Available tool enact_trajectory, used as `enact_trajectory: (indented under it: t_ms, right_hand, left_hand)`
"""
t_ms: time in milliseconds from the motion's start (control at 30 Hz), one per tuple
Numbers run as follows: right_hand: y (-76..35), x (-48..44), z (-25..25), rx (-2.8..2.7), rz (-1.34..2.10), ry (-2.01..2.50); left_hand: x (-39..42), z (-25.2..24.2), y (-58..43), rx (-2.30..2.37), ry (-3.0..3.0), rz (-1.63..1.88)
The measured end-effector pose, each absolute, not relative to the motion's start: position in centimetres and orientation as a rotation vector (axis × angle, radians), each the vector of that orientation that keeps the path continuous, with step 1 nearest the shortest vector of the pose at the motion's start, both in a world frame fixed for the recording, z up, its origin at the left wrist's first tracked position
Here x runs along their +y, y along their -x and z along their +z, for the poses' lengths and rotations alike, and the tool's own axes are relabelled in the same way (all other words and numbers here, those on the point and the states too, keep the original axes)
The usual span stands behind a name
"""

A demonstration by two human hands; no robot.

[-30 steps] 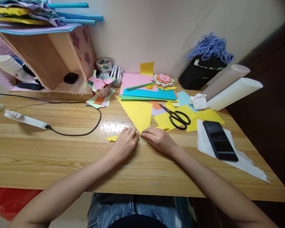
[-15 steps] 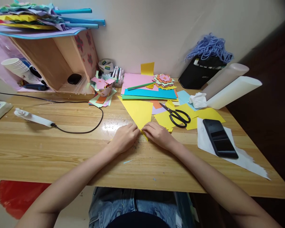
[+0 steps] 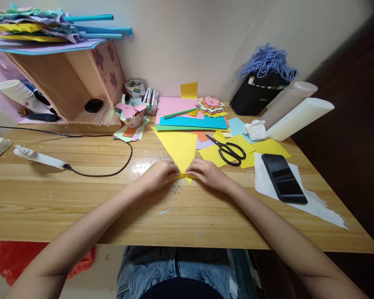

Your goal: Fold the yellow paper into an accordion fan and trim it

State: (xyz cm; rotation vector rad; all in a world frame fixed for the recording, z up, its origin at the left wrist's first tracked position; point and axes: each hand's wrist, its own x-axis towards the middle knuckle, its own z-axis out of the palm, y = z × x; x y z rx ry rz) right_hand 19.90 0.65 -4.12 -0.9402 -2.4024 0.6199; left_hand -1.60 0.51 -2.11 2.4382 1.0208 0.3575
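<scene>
Between my two hands is a narrow folded strip of yellow paper [image 3: 183,175], held low over the table. My left hand [image 3: 158,174] pinches its left end with curled fingers. At the other end, my right hand [image 3: 208,173] grips the strip between thumb and fingers. Behind the strip lies a larger yellow paper sheet [image 3: 181,147], and a small yellow point pokes out below the strip near my right fingers. Whether the strip and the sheet are joined I cannot tell. Black-handled scissors [image 3: 227,150] rest on yellow paper pieces to the right of the sheet.
A black phone [image 3: 283,178] lies on torn white paper at right. Coloured sheets [image 3: 193,122] and a layered paper flower [image 3: 211,106] sit at the back. A cable with a white plug-like device [image 3: 39,157] crosses the left side. White and grey rolls [image 3: 302,118] lean by a black bag [image 3: 255,95].
My fingers have drawn slightly apart, and the yellow strip now shows between them. The whole scene has shifted slightly left in view.
</scene>
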Motion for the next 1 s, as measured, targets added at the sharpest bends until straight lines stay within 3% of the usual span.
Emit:
enact_trajectory:
  t_ms: [433, 767, 1000]
  right_hand:
    - [-20.3, -0.1, -5.4, -2.634, -0.184, 0.67]
    - [-20.5, -0.3, -4.7, -2.735, -0.347, 0.596]
    - [-21.1, 1.9, -5.2, -2.668, -0.156, 0.611]
  left_hand:
    - [-1.1, -2.8, 2.2, 0.929, -3.219, -0.04]
    - [-1.6, -2.7, 2.2, 1.048, -3.327, -0.211]
    - [0.7, -1.8, 4.5, 1.048, -3.052, -0.178]
